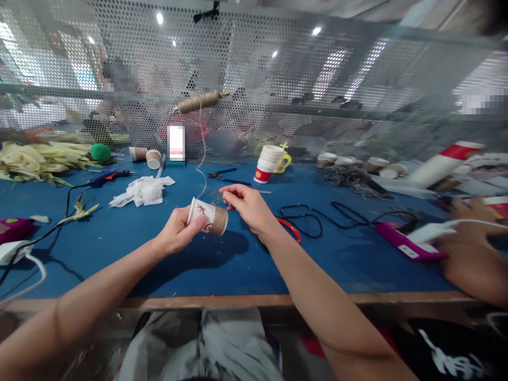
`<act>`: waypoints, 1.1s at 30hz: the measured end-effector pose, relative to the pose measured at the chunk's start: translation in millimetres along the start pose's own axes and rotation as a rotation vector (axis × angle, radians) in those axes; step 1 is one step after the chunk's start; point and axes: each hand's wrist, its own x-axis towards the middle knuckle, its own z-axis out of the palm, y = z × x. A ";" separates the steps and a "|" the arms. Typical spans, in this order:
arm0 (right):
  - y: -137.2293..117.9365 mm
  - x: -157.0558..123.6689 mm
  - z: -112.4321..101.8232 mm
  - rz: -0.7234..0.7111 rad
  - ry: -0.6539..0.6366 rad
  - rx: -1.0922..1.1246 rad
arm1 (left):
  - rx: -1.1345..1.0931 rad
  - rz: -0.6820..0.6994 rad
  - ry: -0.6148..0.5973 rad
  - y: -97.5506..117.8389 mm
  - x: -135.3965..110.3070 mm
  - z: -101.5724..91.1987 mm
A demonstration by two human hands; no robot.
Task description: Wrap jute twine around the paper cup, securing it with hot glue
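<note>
My left hand is closed around a small paper cup held on its side above the blue table; the cup's base end is wrapped in brown twine. My right hand pinches the twine strand just beside the cup's wrapped end. The strand rises to a twine spool mounted on the mesh screen behind the table.
On the blue table lie a blue glue gun, white tissue, scissors, a stack of cups, black cables and a pink device. Another person's hands rest at the right. Dried leaves lie far left.
</note>
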 end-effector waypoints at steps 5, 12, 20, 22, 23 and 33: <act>-11.7 -7.0 -3.2 0.122 -0.059 0.157 | -0.220 -0.226 0.173 -2.8 4.8 2.7; -15.0 -9.5 -3.0 0.196 -0.215 0.307 | -0.490 -0.325 0.275 -16.0 10.8 3.3; -11.6 -5.3 -3.8 0.009 -0.057 0.111 | -0.553 -0.342 0.314 -19.0 13.0 2.6; -12.4 -6.2 -5.1 0.013 -0.052 0.086 | -0.585 -0.350 0.324 -16.8 14.2 2.4; -13.5 -7.2 -5.6 0.013 -0.054 0.051 | -0.602 -0.353 0.329 -15.7 14.9 2.4; -17.3 -15.1 3.2 0.056 -0.308 -0.180 | -0.452 -0.341 0.269 -13.8 14.3 -0.4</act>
